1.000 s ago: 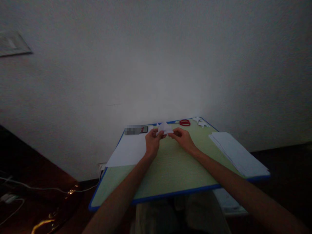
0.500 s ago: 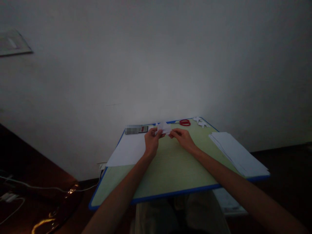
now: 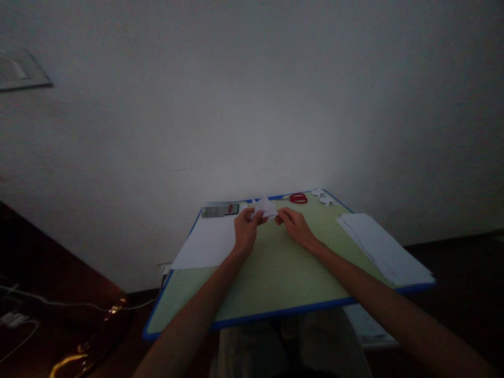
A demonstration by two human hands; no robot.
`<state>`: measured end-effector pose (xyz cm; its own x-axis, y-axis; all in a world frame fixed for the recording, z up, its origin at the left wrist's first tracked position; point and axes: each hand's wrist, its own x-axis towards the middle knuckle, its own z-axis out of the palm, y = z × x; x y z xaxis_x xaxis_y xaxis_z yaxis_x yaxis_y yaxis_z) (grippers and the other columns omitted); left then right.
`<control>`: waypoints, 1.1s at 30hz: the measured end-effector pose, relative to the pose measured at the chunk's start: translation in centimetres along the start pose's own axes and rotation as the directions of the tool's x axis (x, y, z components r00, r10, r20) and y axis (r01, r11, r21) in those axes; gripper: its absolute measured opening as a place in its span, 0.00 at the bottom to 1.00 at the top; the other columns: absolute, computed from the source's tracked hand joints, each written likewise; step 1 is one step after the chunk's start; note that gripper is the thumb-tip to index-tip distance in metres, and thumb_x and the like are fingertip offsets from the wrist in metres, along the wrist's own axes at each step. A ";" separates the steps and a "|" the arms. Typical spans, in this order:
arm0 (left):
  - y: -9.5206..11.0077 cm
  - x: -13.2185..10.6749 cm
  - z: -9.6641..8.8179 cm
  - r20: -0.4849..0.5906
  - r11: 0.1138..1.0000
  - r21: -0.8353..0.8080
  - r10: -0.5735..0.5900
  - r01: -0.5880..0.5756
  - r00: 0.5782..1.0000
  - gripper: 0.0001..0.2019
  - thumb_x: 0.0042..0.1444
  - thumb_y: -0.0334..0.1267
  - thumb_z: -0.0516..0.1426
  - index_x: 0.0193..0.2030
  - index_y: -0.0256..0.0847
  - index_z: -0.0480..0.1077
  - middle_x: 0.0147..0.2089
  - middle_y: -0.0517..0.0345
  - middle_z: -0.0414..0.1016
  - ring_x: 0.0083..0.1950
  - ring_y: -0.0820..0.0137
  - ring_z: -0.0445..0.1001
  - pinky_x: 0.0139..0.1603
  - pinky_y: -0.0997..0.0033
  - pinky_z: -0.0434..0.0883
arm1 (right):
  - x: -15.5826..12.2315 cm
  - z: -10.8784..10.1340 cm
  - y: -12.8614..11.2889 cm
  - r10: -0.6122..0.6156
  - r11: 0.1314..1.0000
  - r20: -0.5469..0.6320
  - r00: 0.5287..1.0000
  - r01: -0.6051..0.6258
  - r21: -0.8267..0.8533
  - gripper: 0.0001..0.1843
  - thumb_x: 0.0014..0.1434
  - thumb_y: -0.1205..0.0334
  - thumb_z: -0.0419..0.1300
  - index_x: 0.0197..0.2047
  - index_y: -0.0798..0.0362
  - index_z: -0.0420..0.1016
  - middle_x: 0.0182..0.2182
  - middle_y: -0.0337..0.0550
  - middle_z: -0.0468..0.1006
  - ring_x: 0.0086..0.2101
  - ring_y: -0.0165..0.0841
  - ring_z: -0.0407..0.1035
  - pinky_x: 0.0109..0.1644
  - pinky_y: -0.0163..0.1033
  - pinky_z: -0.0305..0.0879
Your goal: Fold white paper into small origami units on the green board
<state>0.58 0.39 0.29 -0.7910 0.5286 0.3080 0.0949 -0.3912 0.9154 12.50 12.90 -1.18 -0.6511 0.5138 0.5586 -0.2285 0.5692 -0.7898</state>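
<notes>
A small piece of folded white paper (image 3: 266, 208) is held up above the far part of the green table (image 3: 283, 273). My left hand (image 3: 246, 227) is closed on its left side, thumb on top and fingers beneath. At the paper's right corner, the fingertips of my right hand (image 3: 294, 224) are pinched together on its edge. Just beyond my right hand lie scissors (image 3: 298, 198) with red handles, blades pointing left. Fine folds in the paper are too dim to make out.
Small folded paper pieces (image 3: 327, 200) lie at the far right corner. A stack of white sheets (image 3: 384, 247) covers the right side. On the left are a white sheet (image 3: 205, 241) and a phone (image 3: 232, 209), partly blurred. The wall (image 3: 252, 105) rises behind the table's blue edge.
My right hand has shifted slightly to the right along the paper's edge. The folded paper has tilted a little, while my left hand stays nearly in place.
</notes>
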 end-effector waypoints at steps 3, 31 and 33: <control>-0.1 0.0 0.1 0.004 1.000 -0.010 -0.019 0.019 1.000 0.27 0.39 0.51 0.74 0.39 0.33 0.74 0.33 0.51 0.82 0.30 0.64 0.83 0.37 0.62 0.82 | 0.0 0.1 -0.1 0.001 1.000 -0.016 1.000 -0.002 -0.015 0.13 0.63 0.53 0.57 0.34 0.52 0.76 0.29 0.42 0.78 0.31 0.36 0.73 0.40 0.41 0.66; 0.7 -0.6 0.4 0.209 0.965 -0.163 -0.171 0.206 0.963 0.22 0.38 0.46 0.76 0.37 0.34 0.81 0.39 0.49 0.83 0.37 0.70 0.80 0.47 0.68 0.76 | 0.4 -0.1 -1.1 0.166 0.958 0.034 0.985 -0.170 0.231 0.22 0.50 0.42 0.69 0.35 0.54 0.77 0.28 0.39 0.76 0.30 0.33 0.68 0.35 0.37 0.62; 0.7 -0.6 0.3 0.211 0.975 -0.136 -0.147 0.178 0.966 0.22 0.39 0.47 0.75 0.37 0.33 0.81 0.38 0.49 0.83 0.36 0.70 0.79 0.46 0.67 0.76 | 0.4 -0.1 -1.1 0.169 0.955 0.043 0.985 -0.174 0.240 0.23 0.49 0.42 0.70 0.35 0.54 0.77 0.28 0.39 0.77 0.30 0.33 0.68 0.36 0.38 0.63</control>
<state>1.32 0.06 0.82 -0.6506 0.7276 0.2175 -0.1307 -0.3894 0.9117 12.58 12.50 -0.05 -0.7108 0.5743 0.4062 -0.2789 0.3000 -0.9122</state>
